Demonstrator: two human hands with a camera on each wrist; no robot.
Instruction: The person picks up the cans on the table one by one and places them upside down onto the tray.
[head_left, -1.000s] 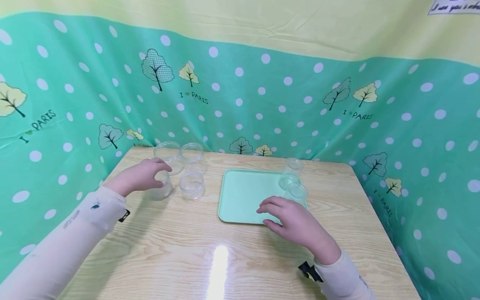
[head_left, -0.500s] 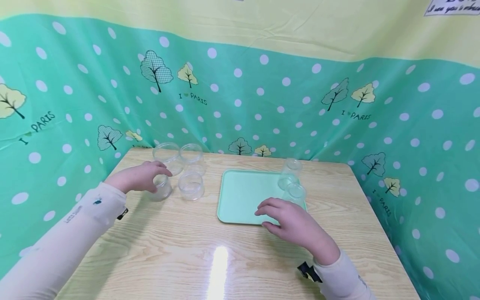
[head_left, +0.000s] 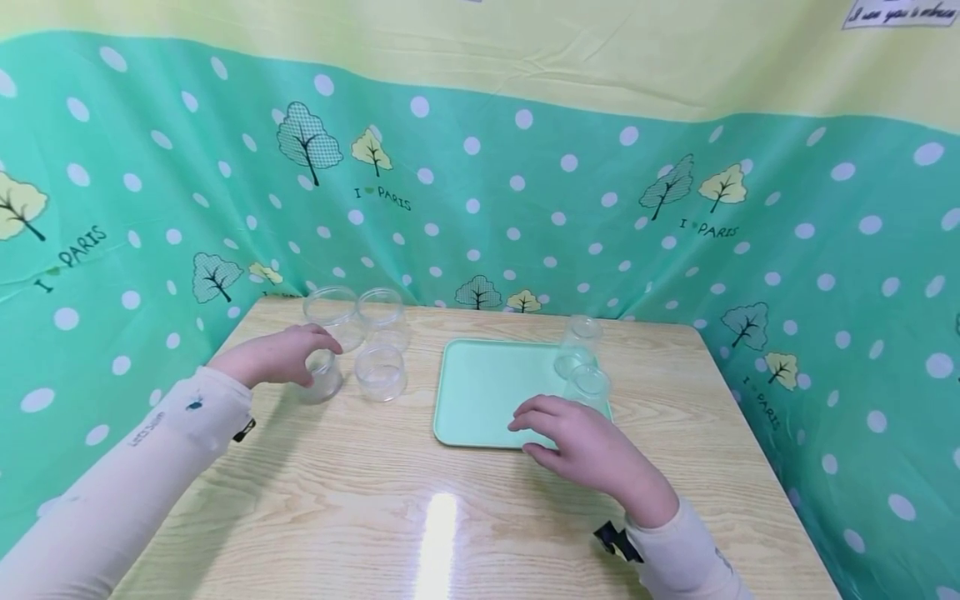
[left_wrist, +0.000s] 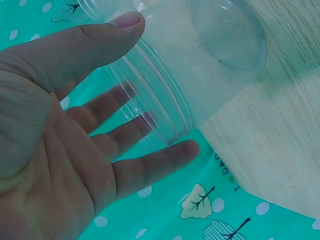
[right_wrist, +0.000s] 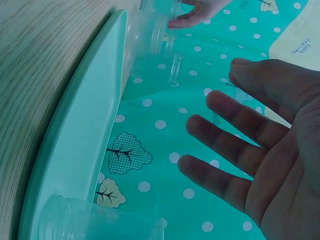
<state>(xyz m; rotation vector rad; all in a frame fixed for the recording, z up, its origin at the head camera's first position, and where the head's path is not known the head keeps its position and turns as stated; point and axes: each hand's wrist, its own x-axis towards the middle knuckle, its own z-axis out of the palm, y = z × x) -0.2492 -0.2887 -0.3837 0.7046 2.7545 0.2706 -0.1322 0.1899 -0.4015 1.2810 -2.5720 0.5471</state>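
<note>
My left hand [head_left: 281, 354] is around the upper part of a clear plastic jar [head_left: 326, 385] that stands on the table. In the left wrist view the thumb lies along one side of this jar [left_wrist: 220, 75], and the other fingers reach round behind its ridged rim, seen through the plastic. Beside it stands a second clear jar [head_left: 381, 379]. My right hand [head_left: 581, 437] hovers above the front right of a pale green tray [head_left: 487, 392], fingers spread and holding nothing. Behind it, two narrow clear jars stand at the tray's right, one nearer [head_left: 588, 387] and one farther [head_left: 581, 342].
Two larger clear jars, one left [head_left: 337, 321] and one right [head_left: 384, 321], stand at the back left of the wooden table [head_left: 337, 508]. A green and yellow patterned curtain [head_left: 480, 175] hangs round the back and sides.
My left hand has lowered slightly and its thumb has come down against the jar. The right hand stays nearly still. The jars and tray keep their places.
</note>
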